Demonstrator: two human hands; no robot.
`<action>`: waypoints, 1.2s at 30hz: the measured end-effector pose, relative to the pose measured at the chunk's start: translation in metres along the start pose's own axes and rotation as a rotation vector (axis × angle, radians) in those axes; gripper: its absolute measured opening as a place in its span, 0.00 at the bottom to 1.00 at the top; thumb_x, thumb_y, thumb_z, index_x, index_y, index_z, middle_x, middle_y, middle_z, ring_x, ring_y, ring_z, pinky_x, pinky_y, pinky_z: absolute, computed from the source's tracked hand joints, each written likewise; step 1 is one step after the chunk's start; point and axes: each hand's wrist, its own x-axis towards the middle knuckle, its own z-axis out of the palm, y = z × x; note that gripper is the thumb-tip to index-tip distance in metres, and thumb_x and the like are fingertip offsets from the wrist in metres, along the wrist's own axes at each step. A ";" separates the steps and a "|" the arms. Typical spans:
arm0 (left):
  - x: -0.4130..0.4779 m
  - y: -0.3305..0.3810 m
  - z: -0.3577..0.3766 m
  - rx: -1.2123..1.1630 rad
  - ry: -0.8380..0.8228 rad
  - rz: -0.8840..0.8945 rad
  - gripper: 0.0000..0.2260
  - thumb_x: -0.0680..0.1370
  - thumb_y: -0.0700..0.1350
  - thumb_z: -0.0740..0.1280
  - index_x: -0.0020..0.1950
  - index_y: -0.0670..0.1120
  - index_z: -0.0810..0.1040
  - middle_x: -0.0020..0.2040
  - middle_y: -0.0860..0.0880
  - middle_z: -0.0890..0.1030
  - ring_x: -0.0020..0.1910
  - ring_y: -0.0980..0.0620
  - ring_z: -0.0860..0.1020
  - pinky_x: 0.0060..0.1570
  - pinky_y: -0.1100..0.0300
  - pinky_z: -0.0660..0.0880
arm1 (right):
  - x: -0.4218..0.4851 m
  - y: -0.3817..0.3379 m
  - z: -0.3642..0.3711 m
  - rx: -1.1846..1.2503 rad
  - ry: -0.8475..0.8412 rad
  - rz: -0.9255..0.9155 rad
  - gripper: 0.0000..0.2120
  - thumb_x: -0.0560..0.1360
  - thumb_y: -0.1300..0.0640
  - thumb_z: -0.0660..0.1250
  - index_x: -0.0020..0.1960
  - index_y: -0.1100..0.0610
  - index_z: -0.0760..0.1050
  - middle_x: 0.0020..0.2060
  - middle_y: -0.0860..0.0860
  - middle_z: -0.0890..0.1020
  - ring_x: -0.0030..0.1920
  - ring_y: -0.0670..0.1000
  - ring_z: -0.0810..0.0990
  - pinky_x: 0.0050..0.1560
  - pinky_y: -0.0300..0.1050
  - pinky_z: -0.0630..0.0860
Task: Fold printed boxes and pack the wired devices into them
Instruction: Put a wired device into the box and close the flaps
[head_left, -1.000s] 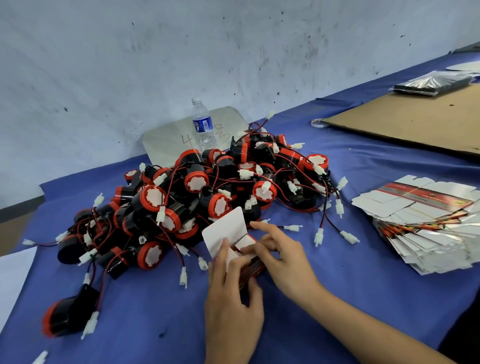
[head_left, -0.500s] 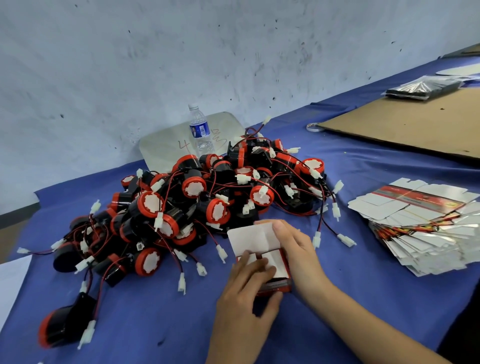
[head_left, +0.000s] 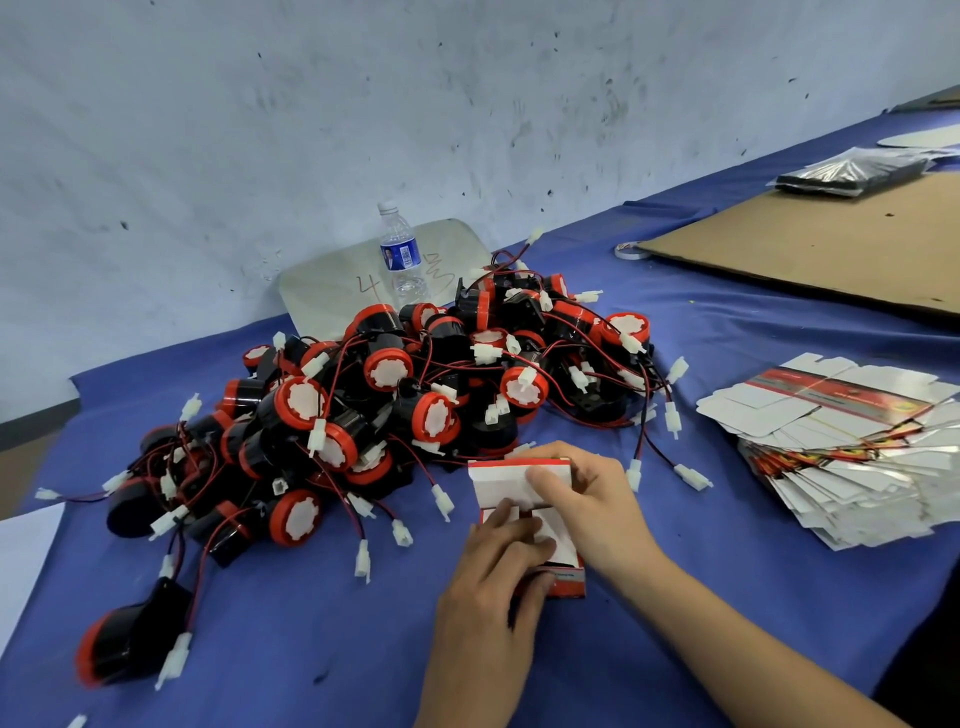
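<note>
Printed box (head_left: 501, 480) lies on the blue cloth (head_left: 311, 649) just in front of the pile of wired devices (head_left: 415, 395), toward the pile's right end, not touching it.

- Left hand (head_left: 483, 587): fingers bent over the box's near half, thumb against its near red edge. It grips the box.
- Right hand (head_left: 587, 509): fingers curled over the white top flap, pressing it down; palm along the box's right side. It holds the box. Thumb hidden.
- Change: a second ago the white flap stood up at a slant against the pile's front edge. Half a second ago it was tipping down. Now it lies folded over the box, and the box has moved rightward along the pile's front.
- Stack of flat boxes (head_left: 841, 452): fanned out, well right of the pile, as before.
- One loose device (head_left: 130, 644) lies apart, in front of the pile's left end.
- Water bottle (head_left: 400, 260) stands upright just behind the pile, against a grey board (head_left: 332, 291).
- Cardboard sheet (head_left: 810, 244): far right, behind the pile.
</note>
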 end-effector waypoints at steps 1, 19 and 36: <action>0.000 0.001 0.000 0.014 0.011 0.001 0.09 0.73 0.36 0.73 0.51 0.46 0.83 0.62 0.58 0.77 0.70 0.60 0.68 0.59 0.51 0.76 | 0.001 0.000 -0.002 0.005 -0.029 0.009 0.14 0.77 0.69 0.63 0.45 0.54 0.82 0.42 0.48 0.85 0.43 0.45 0.83 0.45 0.36 0.76; 0.003 -0.006 -0.017 -0.090 0.417 -0.291 0.20 0.76 0.32 0.68 0.51 0.59 0.73 0.52 0.57 0.72 0.54 0.64 0.73 0.44 0.70 0.74 | -0.013 0.012 0.003 -0.455 -0.278 -0.129 0.07 0.74 0.59 0.72 0.52 0.57 0.81 0.52 0.39 0.80 0.66 0.40 0.70 0.63 0.39 0.70; 0.005 -0.017 -0.020 -0.136 0.317 -0.296 0.11 0.75 0.34 0.70 0.47 0.51 0.81 0.44 0.56 0.80 0.47 0.62 0.78 0.44 0.75 0.70 | -0.010 0.010 -0.003 -0.583 -0.308 -0.292 0.05 0.74 0.61 0.71 0.49 0.61 0.81 0.52 0.49 0.84 0.59 0.45 0.76 0.58 0.38 0.73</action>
